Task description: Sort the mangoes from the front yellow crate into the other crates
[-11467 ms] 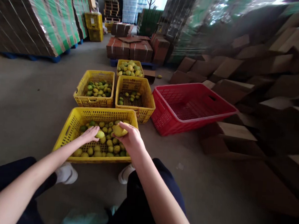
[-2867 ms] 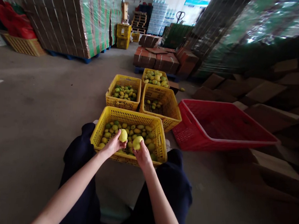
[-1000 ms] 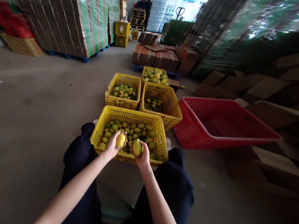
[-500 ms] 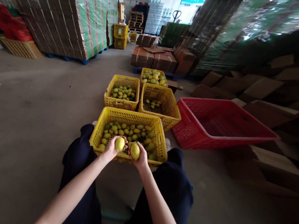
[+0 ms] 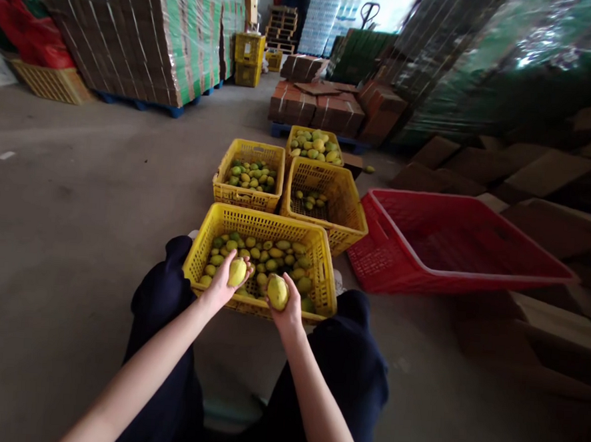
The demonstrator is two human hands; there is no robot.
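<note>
A yellow lemon-like fruit (image 5: 237, 271) rests in my left hand (image 5: 221, 287), its fingers curled round the underside. My right hand (image 5: 288, 312) is closed around a second yellow-green lemon-like fruit (image 5: 278, 292), with the thumb along its right side. Both hands are over the near side of a yellow plastic crate (image 5: 201, 242) between my knees. Inside this crate lie many more yellow and green fruits (image 5: 276, 252), partly hidden by my hands.
Behind stand a yellow crate (image 5: 222, 192) of greener fruits, another (image 5: 347, 232) with several fruits at its bottom, and a full one (image 5: 293, 133). A large red basket (image 5: 373, 256) is at right. Cardboard boxes (image 5: 565, 227) are heaped beyond it; flattened cartons (image 5: 339, 113) lie stacked ahead.
My hands have moved farther apart, each keeping its fruit. The left fruit is tilted differently and sits deeper in the fingers. The camera view has shifted slightly.
</note>
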